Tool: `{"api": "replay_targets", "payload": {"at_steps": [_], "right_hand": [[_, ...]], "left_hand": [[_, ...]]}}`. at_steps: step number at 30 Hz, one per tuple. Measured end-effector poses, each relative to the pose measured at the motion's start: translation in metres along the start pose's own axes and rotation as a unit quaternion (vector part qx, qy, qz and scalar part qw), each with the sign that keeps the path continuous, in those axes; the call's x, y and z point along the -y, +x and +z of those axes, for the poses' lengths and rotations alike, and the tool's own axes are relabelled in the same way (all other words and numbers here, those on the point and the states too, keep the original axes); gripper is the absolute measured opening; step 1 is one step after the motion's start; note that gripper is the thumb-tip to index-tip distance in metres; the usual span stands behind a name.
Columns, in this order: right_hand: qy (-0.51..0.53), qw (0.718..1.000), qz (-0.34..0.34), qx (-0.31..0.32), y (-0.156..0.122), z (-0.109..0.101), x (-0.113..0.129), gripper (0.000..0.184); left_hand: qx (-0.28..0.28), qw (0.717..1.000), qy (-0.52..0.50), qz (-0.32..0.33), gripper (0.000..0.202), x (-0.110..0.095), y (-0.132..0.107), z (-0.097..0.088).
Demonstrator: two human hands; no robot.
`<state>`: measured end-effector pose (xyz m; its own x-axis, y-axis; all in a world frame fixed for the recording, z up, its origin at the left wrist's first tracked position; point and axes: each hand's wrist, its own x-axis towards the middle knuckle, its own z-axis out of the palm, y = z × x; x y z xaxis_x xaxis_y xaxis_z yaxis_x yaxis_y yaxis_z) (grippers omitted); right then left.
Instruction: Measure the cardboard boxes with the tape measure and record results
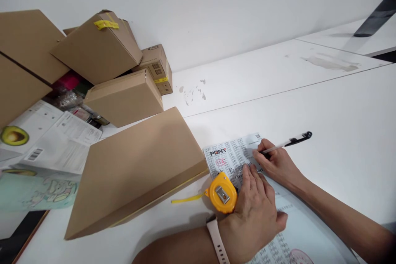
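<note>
My right hand (276, 164) grips a black-capped pen (297, 138) with a clear barrel, its writing end hidden by the fingers over the paper's upper right part. Flat on the same printed sheet (228, 150) rests my left hand (256, 206), fingers stretched out, a pale pink watch band on its wrist. The sheet bears a PONY logo, a red stamp and rows of handwriting. Against the left hand sits a yellow tape measure (222, 194) with a metal clip up and a short length of yellow tape out to the left.
Left of the paper lies a flat cardboard box (139, 161). Several more cartons (102, 45) pile up behind it, by the wall. A white box with avocado pictures (46, 136) stands at the far left. A dark cylinder (377, 16) stands at the back right.
</note>
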<state>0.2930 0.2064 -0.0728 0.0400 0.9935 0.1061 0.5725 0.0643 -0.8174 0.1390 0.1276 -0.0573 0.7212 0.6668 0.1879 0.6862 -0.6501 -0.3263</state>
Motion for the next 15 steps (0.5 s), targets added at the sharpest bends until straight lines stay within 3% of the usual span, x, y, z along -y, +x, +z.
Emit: {"api": "replay_targets", "payload": {"at_steps": [15], "right_hand": [[-0.007, 1.0, -0.004, -0.002, -0.0005, 0.001, -0.0045, 0.023]], "left_hand": [[-0.007, 1.0, 0.007, -0.005, 0.076, -0.0016, 0.0002, 0.0028]]}}
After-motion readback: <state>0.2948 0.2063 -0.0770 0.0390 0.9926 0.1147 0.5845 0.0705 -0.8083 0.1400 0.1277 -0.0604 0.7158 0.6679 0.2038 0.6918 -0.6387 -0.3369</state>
